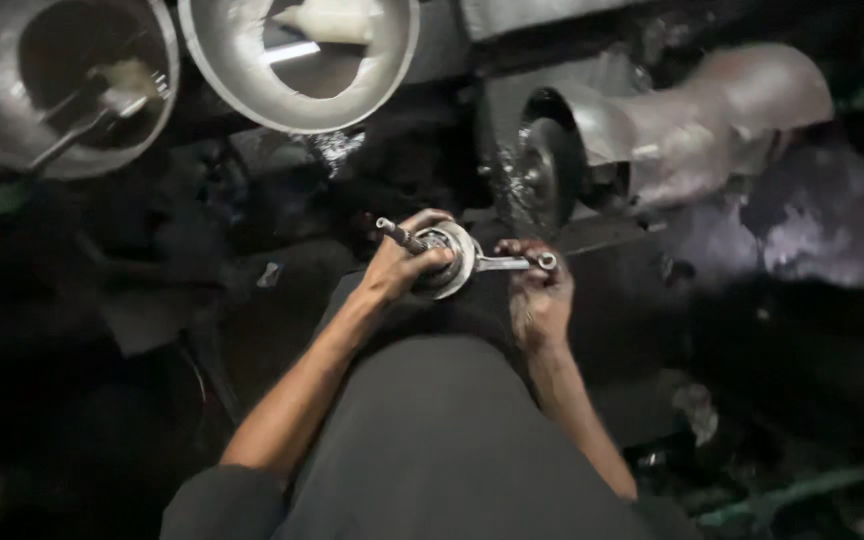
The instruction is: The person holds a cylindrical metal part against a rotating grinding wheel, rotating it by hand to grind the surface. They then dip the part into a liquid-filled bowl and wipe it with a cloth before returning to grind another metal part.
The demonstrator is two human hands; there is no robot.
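Observation:
My left hand grips a round metal crankshaft part with a threaded shaft sticking out to the upper left. A connecting rod extends right from it, ending in a small ring. My right hand holds that rod end from below, fingers greasy. Both hands rest over my dark-trousered knee.
A wire wheel on a bench grinder stands just behind the hands, its metal housing to the right. Two large metal bowls lie at the top left. Dark cluttered floor surrounds me; a green bar lies lower right.

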